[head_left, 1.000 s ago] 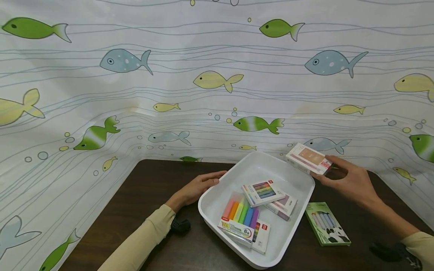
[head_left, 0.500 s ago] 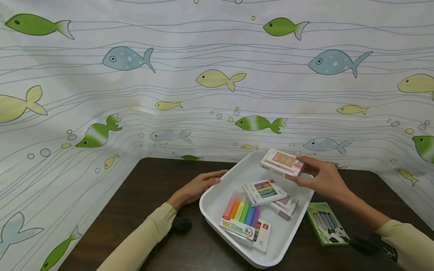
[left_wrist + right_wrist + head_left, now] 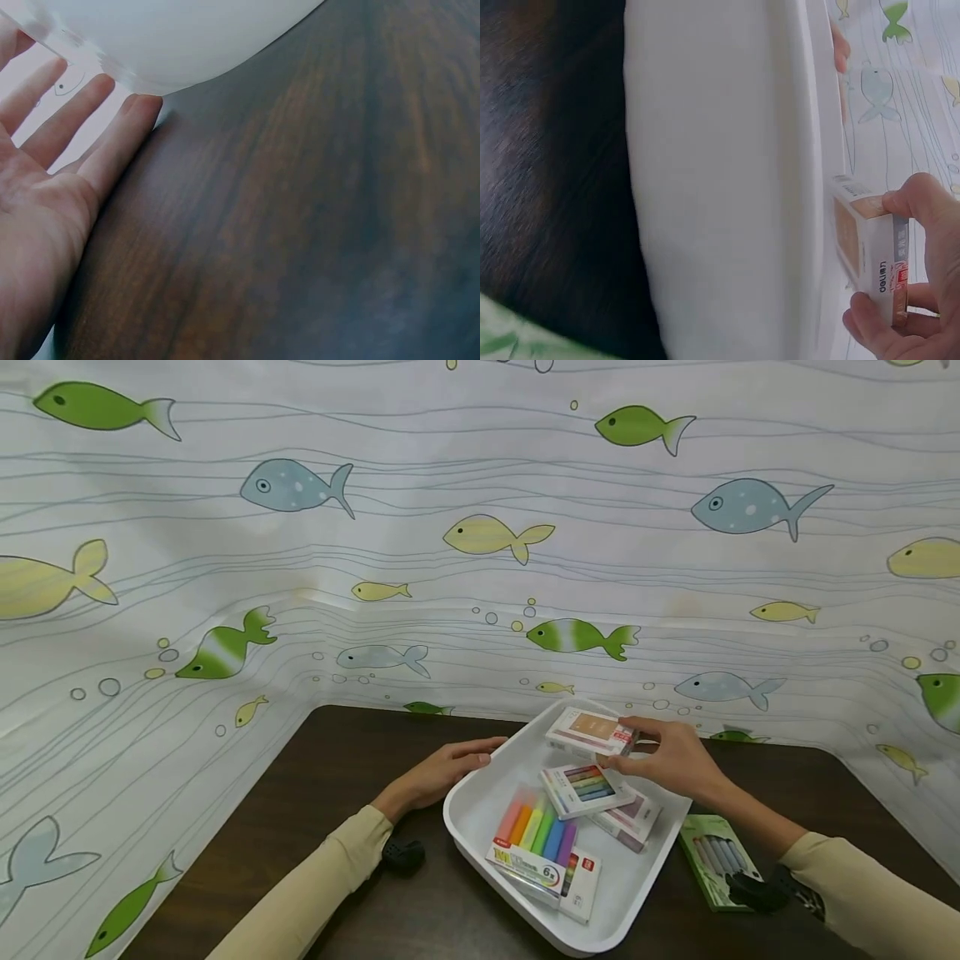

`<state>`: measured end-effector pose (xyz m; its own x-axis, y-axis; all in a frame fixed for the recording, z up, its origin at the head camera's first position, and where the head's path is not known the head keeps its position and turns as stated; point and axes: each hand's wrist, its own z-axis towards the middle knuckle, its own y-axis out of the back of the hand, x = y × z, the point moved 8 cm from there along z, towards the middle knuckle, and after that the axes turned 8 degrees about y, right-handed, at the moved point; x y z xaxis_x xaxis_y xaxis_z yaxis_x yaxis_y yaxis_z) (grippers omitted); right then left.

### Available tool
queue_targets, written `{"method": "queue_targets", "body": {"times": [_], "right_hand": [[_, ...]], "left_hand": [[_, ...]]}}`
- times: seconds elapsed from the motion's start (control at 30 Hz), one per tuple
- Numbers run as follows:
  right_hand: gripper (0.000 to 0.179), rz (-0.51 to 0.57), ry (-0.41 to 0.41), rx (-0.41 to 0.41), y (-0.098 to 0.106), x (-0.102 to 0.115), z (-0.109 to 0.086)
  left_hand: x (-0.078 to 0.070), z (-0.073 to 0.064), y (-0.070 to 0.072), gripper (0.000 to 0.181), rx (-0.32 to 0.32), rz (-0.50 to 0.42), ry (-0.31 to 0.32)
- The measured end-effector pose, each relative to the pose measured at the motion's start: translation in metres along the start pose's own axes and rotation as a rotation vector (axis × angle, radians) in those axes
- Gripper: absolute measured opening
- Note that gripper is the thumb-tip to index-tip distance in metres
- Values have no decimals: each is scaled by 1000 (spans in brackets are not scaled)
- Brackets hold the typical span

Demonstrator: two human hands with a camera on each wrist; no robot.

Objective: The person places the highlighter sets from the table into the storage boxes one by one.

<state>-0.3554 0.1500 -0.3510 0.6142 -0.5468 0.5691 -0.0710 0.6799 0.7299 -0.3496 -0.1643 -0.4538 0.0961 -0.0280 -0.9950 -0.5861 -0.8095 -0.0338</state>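
In the head view my right hand [image 3: 675, 764] pinches a small white box [image 3: 587, 732] with a tan panel. It holds the box over the far part of a white plastic bin [image 3: 618, 881]. The right wrist view has the thumb and fingers on the ends of that box [image 3: 874, 255], at the bin's rim. My left hand [image 3: 442, 772] rests against the bin's left side. Its fingers lie extended, and the left wrist view has the fingertips [image 3: 146, 105] touching the bin's wall. Inside lie a clear pack of coloured markers [image 3: 534, 839] and a white box with a rainbow window [image 3: 588, 789].
Another white box [image 3: 632, 818] lies partly under the rainbow one, and one more [image 3: 581, 889] under the marker pack. A green box with a panda picture [image 3: 705, 860] lies on the dark wooden table [image 3: 390, 910] right of the bin. A fish-patterned sheet [image 3: 420, 627] stands behind.
My right hand has carried the white box leftward and down, from beyond the bin's right rim to over its far part. The left hand has stayed at the bin's side.
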Motion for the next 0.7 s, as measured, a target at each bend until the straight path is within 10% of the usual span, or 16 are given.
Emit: {"method": "queue_targets", "body": {"times": [0.7], "right_hand": [[79, -228, 90, 134, -3, 19, -2]], "left_hand": [[0, -2, -1, 50, -1, 4, 2]]}}
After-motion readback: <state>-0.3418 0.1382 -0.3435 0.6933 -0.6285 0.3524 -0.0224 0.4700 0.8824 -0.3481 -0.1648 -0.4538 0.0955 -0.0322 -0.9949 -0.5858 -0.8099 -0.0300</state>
